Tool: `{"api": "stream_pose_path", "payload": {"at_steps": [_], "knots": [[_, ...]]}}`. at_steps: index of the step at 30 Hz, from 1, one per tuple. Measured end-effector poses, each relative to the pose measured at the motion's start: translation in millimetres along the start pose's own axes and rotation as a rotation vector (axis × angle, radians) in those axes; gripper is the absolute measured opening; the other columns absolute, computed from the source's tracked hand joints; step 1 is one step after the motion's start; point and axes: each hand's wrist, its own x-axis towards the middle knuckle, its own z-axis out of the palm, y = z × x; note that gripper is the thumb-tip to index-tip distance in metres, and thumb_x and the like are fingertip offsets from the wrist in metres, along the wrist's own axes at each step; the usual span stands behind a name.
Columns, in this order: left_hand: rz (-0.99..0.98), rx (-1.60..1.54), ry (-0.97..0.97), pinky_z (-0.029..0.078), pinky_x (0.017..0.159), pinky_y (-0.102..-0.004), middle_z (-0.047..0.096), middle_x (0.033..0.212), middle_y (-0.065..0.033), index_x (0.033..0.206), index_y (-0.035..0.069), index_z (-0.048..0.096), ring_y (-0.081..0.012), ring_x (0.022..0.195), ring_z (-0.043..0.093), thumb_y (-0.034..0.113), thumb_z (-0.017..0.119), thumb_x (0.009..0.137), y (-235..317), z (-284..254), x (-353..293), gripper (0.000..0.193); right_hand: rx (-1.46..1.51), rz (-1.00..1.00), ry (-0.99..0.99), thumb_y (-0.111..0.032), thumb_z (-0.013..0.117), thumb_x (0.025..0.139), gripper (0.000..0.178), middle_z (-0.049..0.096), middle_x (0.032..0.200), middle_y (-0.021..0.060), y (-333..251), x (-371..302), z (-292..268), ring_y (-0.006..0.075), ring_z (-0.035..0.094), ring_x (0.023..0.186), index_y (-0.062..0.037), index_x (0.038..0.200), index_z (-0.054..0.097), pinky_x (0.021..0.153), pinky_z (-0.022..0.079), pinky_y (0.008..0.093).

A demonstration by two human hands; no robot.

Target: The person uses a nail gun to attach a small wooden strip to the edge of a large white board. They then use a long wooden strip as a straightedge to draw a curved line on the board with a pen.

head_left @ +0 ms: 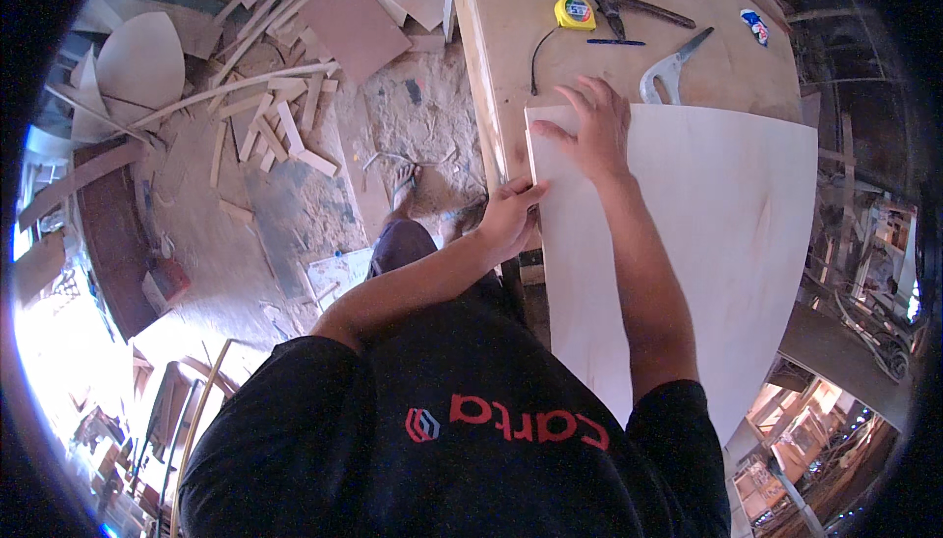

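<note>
Pale wood is under both hands. The right hand (589,125) lies flat and open on the near corner of a big thin plywood sheet (717,233), pressing it down. The left hand (509,216) curls on the sheet's left edge, with fingers pinching it. The sheet rests on a wooden workbench (530,27) and hangs off the near side. It looks whole, with no cut or line I can see, so the work seems just begun. Farther up the bench lie a yellow tape measure (575,11), dark pliers (614,2), a blue pencil (616,42) and a saw handle (671,71). Wood scraps (285,115) cover the floor to the left.
</note>
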Motion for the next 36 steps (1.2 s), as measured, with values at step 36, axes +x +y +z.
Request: {"api": "stream_pose_path", "payload": {"at_steps": [36], "knots": [[0.270, 1.590, -0.884, 0.053, 0.074, -0.0345, 0.068, 0.089, -0.0118, 0.132, -0.004, 0.054, -0.0202, 0.082, 0.066, 0.007, 0.060, 0.089, -15, 62, -29, 0.045, -0.078, 1.491, 0.636, -0.026, 0.071, 0.089, 0.020, 0.059, 0.123, 0.0183, -330, -358, -45, 0.0374, 0.057, 0.116, -0.0104, 0.102, 0.072, 0.096, 0.046, 0.0482]]}}
